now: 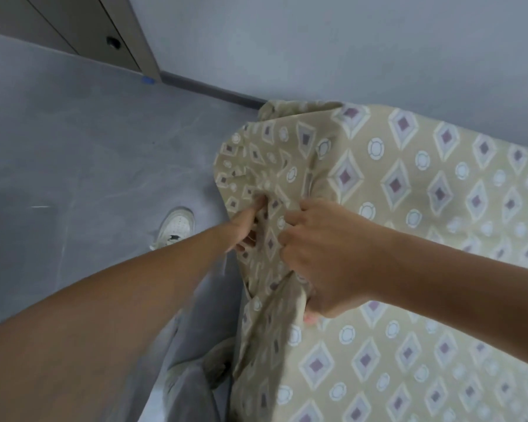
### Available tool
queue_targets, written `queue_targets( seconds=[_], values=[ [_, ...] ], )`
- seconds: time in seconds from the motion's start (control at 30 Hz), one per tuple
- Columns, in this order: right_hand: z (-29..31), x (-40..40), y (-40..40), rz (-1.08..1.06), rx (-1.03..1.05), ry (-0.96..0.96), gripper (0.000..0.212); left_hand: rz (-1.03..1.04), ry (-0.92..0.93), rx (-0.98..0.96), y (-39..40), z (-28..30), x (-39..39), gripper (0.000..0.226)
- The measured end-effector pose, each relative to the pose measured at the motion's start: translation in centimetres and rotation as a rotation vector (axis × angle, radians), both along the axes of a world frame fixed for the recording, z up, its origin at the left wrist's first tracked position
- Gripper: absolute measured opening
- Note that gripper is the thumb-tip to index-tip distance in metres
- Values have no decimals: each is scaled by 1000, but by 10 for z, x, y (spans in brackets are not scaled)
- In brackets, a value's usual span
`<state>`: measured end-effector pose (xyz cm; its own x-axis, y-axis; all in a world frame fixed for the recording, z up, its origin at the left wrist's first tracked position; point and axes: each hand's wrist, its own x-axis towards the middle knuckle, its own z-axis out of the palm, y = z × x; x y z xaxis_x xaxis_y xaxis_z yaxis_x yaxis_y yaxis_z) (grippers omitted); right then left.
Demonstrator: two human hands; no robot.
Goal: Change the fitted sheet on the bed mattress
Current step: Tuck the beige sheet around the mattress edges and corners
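1. The beige cotton fitted sheet with purple diamond print (409,184) covers the bed mattress (439,345); its corner is bunched at the bed's edge above the grey floor (89,141).
2. Left hand (246,228): fingers apparently curled into the bunched fabric; partly hidden.
3. Right hand (323,254): fingers closed, gripping the gathered sheet corner.

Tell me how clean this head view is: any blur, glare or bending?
Head view: left hand and forearm smeared by motion blur; right hand gripping the fitted sheet sharper; wide-angle bending curves the skirting; soft, even light, no glare.
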<state>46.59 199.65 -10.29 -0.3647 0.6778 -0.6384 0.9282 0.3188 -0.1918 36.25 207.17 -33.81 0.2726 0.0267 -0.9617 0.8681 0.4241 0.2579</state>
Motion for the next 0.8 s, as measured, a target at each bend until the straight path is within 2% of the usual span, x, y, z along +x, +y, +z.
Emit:
queue_targets(
  seconds=[0.07,0.2,0.33,0.4,0.5,0.57,0.63,0.7,0.73,0.8],
  values=[
    [0,1,0,-30,-8,28,71,35,-46,-5,14,-5,6,90],
    [-1,1,-7,-29,-23,42,48,163,-113,-80,20,-6,11,88],
    [-1,2,-6,-25,34,49,50,350,-280,-260,9,11,41,84],
    [2,-1,-6,-18,6,31,44,445,-337,-293,15,11,65,87],
    [4,-1,-10,-25,30,25,52,523,-344,-269,36,11,108,81],
    [-2,0,-13,-41,50,41,54,491,-330,-227,48,6,135,79],
    [-8,1,-12,-57,58,50,55,323,-320,-125,60,-3,153,65],
    [-11,3,-12,-70,63,45,54,76,-299,-104,70,-14,158,60],
    [-14,3,-12,-83,72,53,53,-14,-295,-54,74,-20,158,57],
    [-19,4,-13,-82,63,49,49,-54,-330,161,83,-19,158,40]
  ],
)
